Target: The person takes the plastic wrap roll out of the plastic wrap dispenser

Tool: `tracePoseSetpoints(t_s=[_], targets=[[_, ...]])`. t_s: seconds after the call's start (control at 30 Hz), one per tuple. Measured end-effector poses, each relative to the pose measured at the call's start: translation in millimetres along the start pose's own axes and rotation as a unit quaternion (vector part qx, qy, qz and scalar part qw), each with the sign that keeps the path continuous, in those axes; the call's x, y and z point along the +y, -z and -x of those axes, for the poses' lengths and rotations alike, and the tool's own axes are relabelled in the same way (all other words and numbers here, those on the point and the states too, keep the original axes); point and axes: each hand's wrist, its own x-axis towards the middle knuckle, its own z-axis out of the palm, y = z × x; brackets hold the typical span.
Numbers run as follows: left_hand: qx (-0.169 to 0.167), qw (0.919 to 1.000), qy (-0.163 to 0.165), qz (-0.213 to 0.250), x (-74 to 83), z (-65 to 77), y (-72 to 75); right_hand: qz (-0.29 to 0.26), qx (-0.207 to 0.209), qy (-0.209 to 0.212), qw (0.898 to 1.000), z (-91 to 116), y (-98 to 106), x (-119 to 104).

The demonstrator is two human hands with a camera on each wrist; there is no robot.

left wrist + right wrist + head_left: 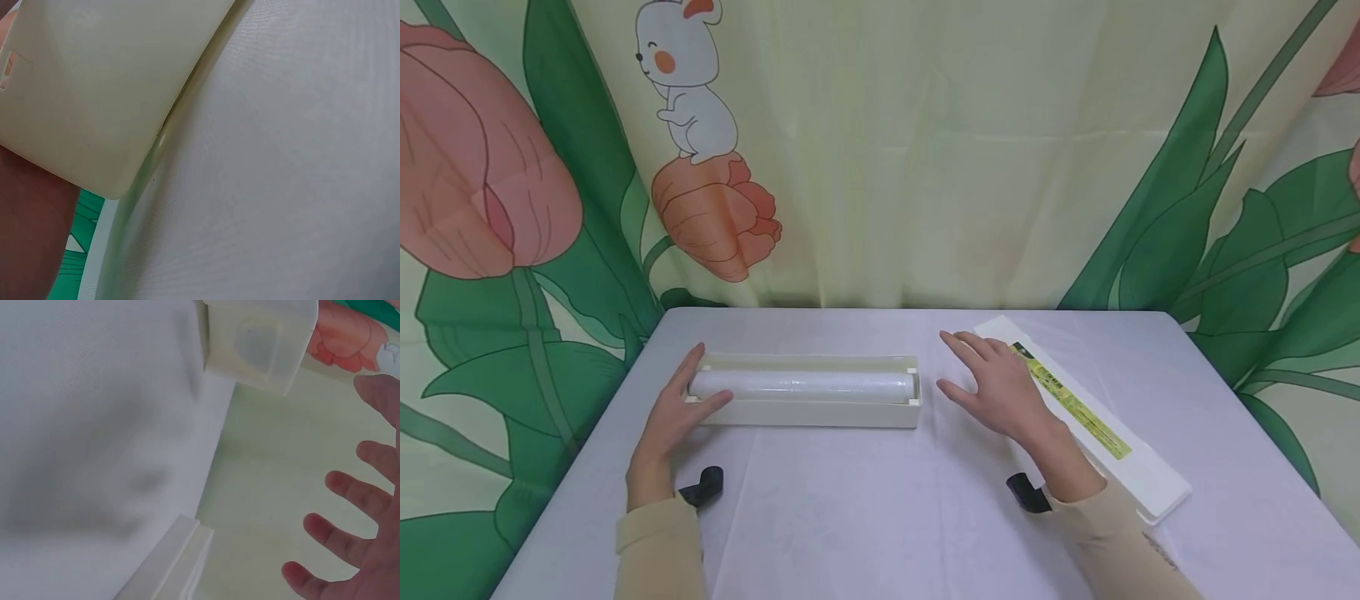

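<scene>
A long white cling film dispenser box (820, 414) lies lidless near the middle of the table. Inside it sits a roll of cling film (805, 384). My left hand (672, 414) grips the box's left end, its thumb over the front edge and its fingers at the far side. In the left wrist view the box (106, 81) hides most of that hand. Past the box's right end, my right hand (996, 379) is raised with spread fingers and holds nothing. Under and beside it lies a long white lid (1150, 475) with a yellow-green label (1078, 404).
A white cloth covers the table (850, 517). Behind the far edge hangs a curtain (925, 167) printed with tulips, leaves and a rabbit. A black wrist-camera mount (703, 487) sits by the left wrist, another black mount (1028, 493) by the right.
</scene>
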Motion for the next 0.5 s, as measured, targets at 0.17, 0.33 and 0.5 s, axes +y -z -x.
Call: tracePoseSetpoints(t_s=[0.17, 0.33, 0.5], targets=[[-0.001, 1.0, -0.005, 0.002, 0.0, -0.9, -0.3, -0.013, -0.017, -0.006, 1.0, -6, -3, -9], [0.001, 1.0, -0.007, 0.002, 0.5, -0.4, -0.6, -0.016, -0.023, 0.007, 1.0, -13, -7, -17], [0.0, 0.9999, -0.009, 0.004, 0.3, 0.5, -0.1, -0.023, -0.019, 0.027, 0.999, -18, -13, -24]])
